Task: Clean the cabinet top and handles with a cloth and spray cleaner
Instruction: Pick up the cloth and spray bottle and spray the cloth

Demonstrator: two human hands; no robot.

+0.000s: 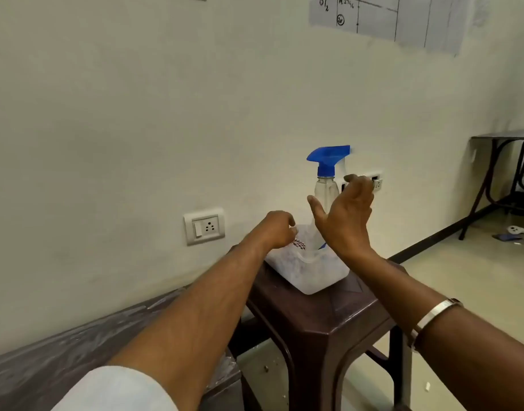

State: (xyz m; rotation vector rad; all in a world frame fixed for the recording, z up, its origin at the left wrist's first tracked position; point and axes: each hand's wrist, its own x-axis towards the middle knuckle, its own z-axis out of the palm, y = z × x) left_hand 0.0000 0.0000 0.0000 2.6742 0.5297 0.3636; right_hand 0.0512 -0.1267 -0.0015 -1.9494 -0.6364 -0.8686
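Note:
A clear spray bottle (325,189) with a blue trigger head stands upright in a translucent white tub (311,277) on a brown plastic stool. My right hand (345,216) is open in front of the bottle, with thumb and fingers spread on either side of it and not closed on it. My left hand (277,229) reaches into the tub's left side, its fingers curled onto a cloth (299,244) with a red and blue pattern. Most of the cloth is hidden in the tub. The dark cabinet top (76,348), covered in shiny film, lies at the lower left.
The brown stool (323,318) stands against the wall, right of the cabinet. A wall socket (204,226) is at the left and another socket (376,182) is behind my right hand. A dark table (504,137) stands at the far right, with small items on the floor below it.

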